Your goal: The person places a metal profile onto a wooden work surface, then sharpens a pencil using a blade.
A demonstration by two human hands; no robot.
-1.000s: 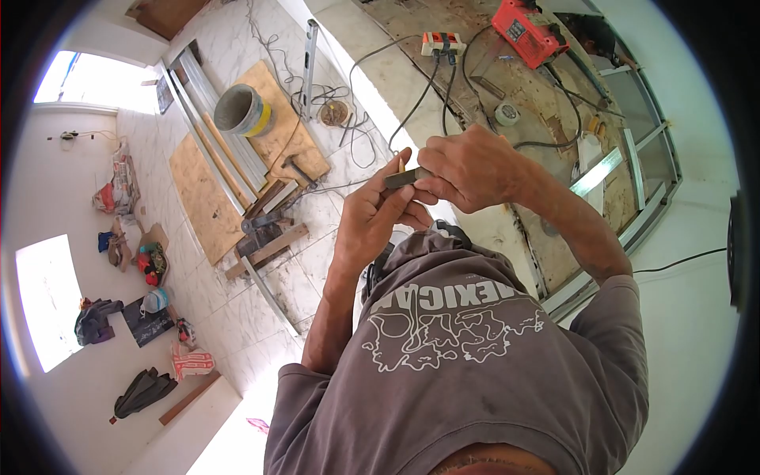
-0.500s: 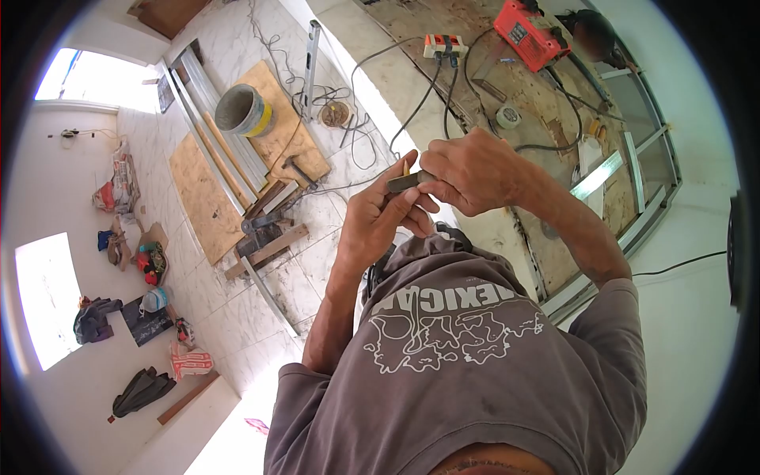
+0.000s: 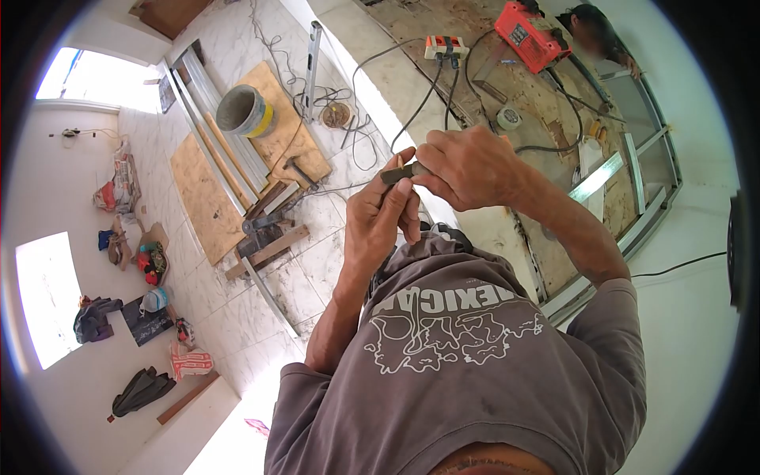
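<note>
In front of my chest, a small dark grey-brown, flat block-like piece [image 3: 393, 175] is held between both hands; its exact kind does not show. My left hand [image 3: 378, 218] is closed on it, the thumb pressed along its near side and the fingers behind. From the right, my right hand [image 3: 473, 168] pinches its other end, where a lighter grey bit [image 3: 419, 169] shows by the fingertips. The curled right fingers hide the rest of that end.
On the worn surface at right are a red welding machine [image 3: 532, 36], a power outlet box [image 3: 445, 47], cables and a metal frame [image 3: 669, 150]. Another person [image 3: 592, 36] is beyond it. A bucket [image 3: 245, 111], a hammer [image 3: 299, 170] and metal profiles [image 3: 207, 142] lie left.
The dark piece has turned and shifted slightly left between my fingers. A small yellow bit seen beside it earlier no longer shows. The other person's head has moved slightly.
</note>
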